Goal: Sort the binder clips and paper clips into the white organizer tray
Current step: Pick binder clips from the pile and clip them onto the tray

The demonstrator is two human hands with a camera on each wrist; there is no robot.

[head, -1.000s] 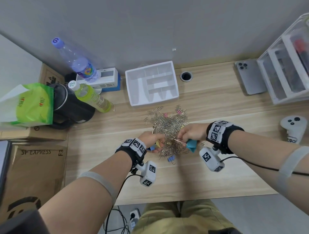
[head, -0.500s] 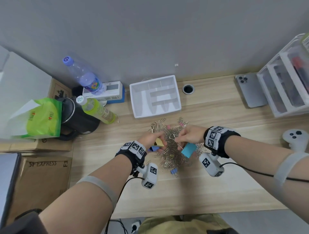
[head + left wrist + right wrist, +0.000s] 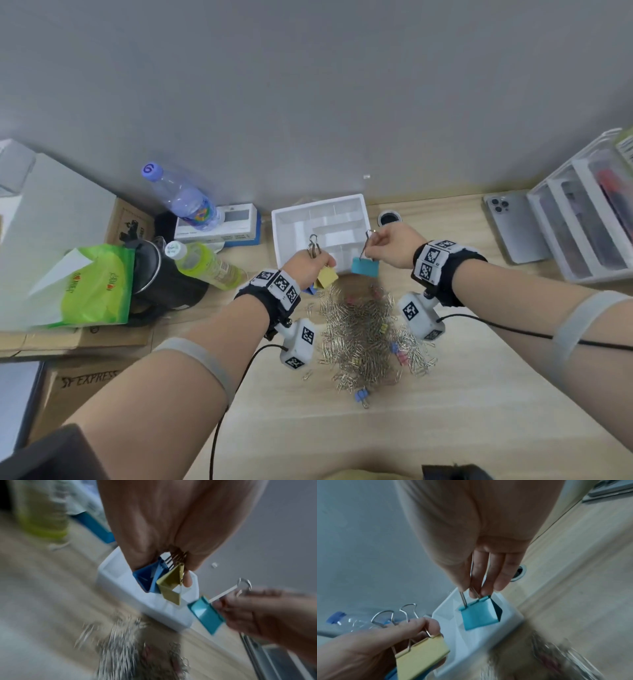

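Note:
My left hand [image 3: 310,263] pinches the wire handles of a yellow binder clip [image 3: 327,277] and a blue binder clip [image 3: 149,578] at the near edge of the white organizer tray [image 3: 284,222]. My right hand [image 3: 387,246] pinches the handles of a teal binder clip [image 3: 365,267], which hangs over the tray's near right corner. In the right wrist view the teal binder clip [image 3: 479,613] dangles above a tray [image 3: 510,616] compartment. A heap of silver paper clips [image 3: 359,329] with several small coloured binder clips lies on the desk below my hands.
Left of the tray stand a water bottle [image 3: 185,198], a yellow-green bottle [image 3: 205,262], a black kettle [image 3: 161,277] and a green bag [image 3: 96,287]. A phone [image 3: 513,226] and a clear drawer unit [image 3: 589,205] sit at the right. A cable hole [image 3: 388,217] is beside the tray.
Both hands have lifted off the clip heap and moved forward to the tray's near edge, carrying the yellow, blue and teal binder clips by their handles.

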